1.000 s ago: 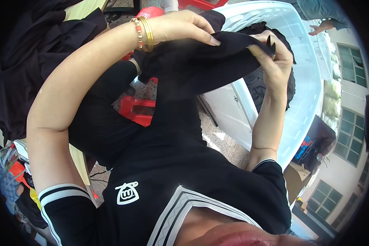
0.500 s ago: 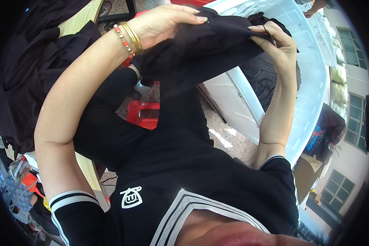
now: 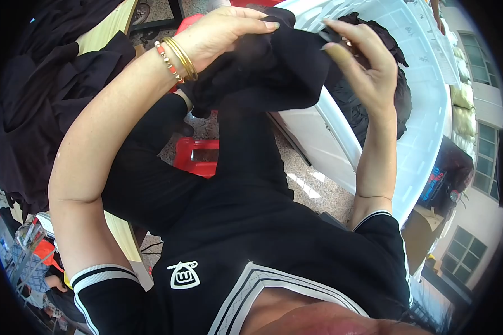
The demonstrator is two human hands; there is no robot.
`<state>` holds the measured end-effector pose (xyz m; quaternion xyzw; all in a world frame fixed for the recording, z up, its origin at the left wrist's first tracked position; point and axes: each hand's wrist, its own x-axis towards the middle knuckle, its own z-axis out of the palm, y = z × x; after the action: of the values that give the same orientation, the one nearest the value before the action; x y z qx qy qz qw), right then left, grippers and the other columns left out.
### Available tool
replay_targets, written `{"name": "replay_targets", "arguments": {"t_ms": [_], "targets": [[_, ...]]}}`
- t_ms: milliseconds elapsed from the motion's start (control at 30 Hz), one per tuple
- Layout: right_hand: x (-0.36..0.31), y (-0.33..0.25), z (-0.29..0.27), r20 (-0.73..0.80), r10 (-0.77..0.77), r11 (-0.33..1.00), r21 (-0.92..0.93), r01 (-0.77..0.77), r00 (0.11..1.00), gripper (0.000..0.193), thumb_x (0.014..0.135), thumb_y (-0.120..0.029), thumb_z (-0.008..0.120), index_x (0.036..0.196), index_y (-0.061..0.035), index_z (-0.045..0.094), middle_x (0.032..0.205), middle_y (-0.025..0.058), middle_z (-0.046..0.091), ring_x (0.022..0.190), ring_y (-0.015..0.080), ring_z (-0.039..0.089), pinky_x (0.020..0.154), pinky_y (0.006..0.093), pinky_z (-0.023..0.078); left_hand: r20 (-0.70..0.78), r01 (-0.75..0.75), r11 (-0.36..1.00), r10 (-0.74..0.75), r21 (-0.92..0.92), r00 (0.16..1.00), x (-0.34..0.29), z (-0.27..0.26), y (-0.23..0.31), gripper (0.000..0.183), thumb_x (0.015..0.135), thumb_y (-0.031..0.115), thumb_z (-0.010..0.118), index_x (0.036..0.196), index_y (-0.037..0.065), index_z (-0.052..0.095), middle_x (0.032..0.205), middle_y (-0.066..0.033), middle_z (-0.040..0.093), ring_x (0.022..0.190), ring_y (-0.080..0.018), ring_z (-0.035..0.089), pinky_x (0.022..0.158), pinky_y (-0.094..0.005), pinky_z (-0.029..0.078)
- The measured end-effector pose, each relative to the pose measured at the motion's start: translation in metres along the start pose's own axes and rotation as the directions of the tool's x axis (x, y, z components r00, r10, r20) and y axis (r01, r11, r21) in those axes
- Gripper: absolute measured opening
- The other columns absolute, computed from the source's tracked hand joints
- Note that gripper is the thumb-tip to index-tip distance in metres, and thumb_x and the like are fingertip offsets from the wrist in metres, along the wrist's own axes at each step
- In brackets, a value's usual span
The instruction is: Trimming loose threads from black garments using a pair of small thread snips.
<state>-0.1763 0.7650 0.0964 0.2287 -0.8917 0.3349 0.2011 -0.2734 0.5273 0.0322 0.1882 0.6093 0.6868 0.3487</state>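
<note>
My left hand point(image 3: 223, 33) grips a piece of black cloth point(image 3: 285, 67), its thumb pressed on top near the upper edge. The cloth hangs in folds in front of my knees. By the cloth's right side is my right hand point(image 3: 369, 61), thumb and forefinger partly apart. A small metal tool point(image 3: 323, 36), apparently thread snips, sits between those fingers, mostly hidden by them. Whether its tip touches the cloth, I cannot tell.
On my right stands a large translucent white plastic bin point(image 3: 425, 123) with dark cloth point(image 3: 363, 106) inside. More dark cloth point(image 3: 50, 123) is heaped over a wooden table point(image 3: 103, 39) on my left. A red plastic stool point(image 3: 197, 159) stands on the speckled floor.
My right hand has released the cloth's right end and moved slightly left, its fingers spreading. That end has dropped and folded back toward the left. My left hand keeps its grip.
</note>
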Motion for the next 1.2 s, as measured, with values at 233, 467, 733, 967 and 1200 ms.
{"name": "replay_targets", "arguments": {"t_ms": [233,467,733,967,1200], "targets": [[-0.003,-0.004,0.013,0.027,-0.093,0.976,-0.194,0.097,0.995,0.037,0.074,-0.013,0.080,0.111,-0.0137,0.072,0.073,0.0019,0.058,0.060,0.0097,0.058,0.054,0.0232,0.046,0.011,-0.042,0.998,0.041,0.047,0.999,-0.003,0.009,-0.002,0.026,0.091,0.028,0.068,0.108,0.009,0.071,0.090,0.0082,0.065,0.079,0.0025,0.054,0.067,-0.0143,0.038],[-0.007,0.005,0.023,0.021,-0.082,0.949,-0.305,0.084,0.996,0.030,0.079,-0.021,0.077,0.109,-0.0176,0.074,0.074,-0.0013,0.059,0.057,0.0106,0.056,0.052,0.0225,0.046,0.003,-0.014,0.998,0.013,0.063,1.000,-0.004,0.009,-0.001,0.025,0.091,0.031,0.068,0.104,0.010,0.072,0.084,0.0097,0.061,0.075,0.0026,0.050,0.064,-0.0143,0.036],[-0.007,0.008,0.026,0.025,-0.071,0.961,-0.266,0.075,0.997,0.030,0.079,-0.019,0.077,0.109,-0.0176,0.074,0.073,-0.0008,0.059,0.057,0.0095,0.056,0.052,0.0221,0.045,-0.030,-0.001,1.000,0.002,0.027,1.000,-0.006,0.009,-0.002,0.027,0.091,0.034,0.067,0.106,0.011,0.071,0.091,0.0075,0.059,0.086,-0.0015,0.049,0.076,-0.0217,0.038],[-0.007,0.013,0.027,0.041,-0.076,0.980,-0.183,0.082,0.996,0.025,0.079,-0.015,0.076,0.105,-0.0140,0.075,0.070,0.0005,0.057,0.057,0.0093,0.053,0.052,0.0231,0.042,0.034,-0.089,0.965,0.101,-0.247,0.994,0.001,0.014,-0.006,0.014,0.090,0.015,0.064,0.091,0.001,0.067,0.084,-0.0069,0.068,0.077,-0.0148,0.064,0.067,-0.0251,0.047],[-0.006,0.012,0.025,0.104,0.038,0.999,-0.001,-0.038,0.994,0.025,0.081,-0.008,0.074,0.105,-0.0090,0.074,0.071,0.0006,0.054,0.063,0.0075,0.050,0.056,0.0218,0.039,0.085,0.008,0.981,0.008,-0.194,0.996,-0.001,0.013,0.002,0.020,0.092,0.022,0.062,0.089,0.004,0.070,0.080,-0.0013,0.066,0.067,-0.0085,0.058,0.057,-0.0214,0.040]]}}
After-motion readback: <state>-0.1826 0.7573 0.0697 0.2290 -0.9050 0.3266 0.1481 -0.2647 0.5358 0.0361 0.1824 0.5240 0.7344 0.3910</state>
